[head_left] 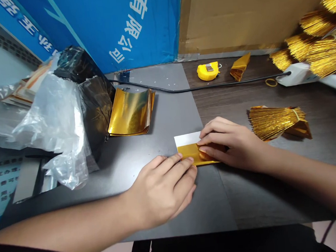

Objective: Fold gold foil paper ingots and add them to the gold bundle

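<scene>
A small sheet of gold foil paper (189, 149), its white back showing along the far edge, lies folded on the grey mat (156, 119). My left hand (164, 188) rests on the mat with its fingers stretched flat, the tips pressing the near left edge of the sheet. My right hand (230, 142) lies over the right part of the sheet, fingers together and curled down onto the fold. A stack of curved gold foil sheets (130, 113) sits farther back on the left.
A bundle of pleated gold fans (275, 121) lies to the right, with more gold bundles (315, 44) at the far right. A yellow tape measure (208, 71), a black cable (200, 87) and plastic bags (59, 119) are also on the table.
</scene>
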`<action>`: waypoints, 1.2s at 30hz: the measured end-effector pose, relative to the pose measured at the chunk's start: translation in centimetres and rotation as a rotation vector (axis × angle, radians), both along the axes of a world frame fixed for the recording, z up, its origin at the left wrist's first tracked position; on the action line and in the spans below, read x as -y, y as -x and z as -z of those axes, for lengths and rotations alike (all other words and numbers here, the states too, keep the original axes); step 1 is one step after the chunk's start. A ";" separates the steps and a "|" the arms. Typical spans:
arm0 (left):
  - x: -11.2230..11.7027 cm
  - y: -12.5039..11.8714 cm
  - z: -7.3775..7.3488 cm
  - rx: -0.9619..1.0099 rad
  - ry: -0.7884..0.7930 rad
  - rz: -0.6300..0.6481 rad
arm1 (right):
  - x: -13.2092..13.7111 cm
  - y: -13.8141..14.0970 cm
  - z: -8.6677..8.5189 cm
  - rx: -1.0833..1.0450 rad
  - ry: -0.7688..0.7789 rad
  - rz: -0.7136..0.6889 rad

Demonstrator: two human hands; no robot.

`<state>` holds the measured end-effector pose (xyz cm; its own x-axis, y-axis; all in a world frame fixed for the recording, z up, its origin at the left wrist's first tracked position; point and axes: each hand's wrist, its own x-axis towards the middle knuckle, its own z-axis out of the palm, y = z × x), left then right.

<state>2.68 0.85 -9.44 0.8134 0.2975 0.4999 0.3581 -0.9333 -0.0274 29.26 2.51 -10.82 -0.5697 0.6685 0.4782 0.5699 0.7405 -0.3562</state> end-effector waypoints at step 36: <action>-0.5 0.0 0.1 -0.012 0.230 0.211 | -2.2 -0.7 -1.2 0.134 -0.003 -0.312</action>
<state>2.70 1.35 -9.55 0.8746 0.2256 0.4292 0.1569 -0.9692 0.1898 29.93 4.67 -9.60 -0.8043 0.4510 0.3869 0.3576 0.8874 -0.2910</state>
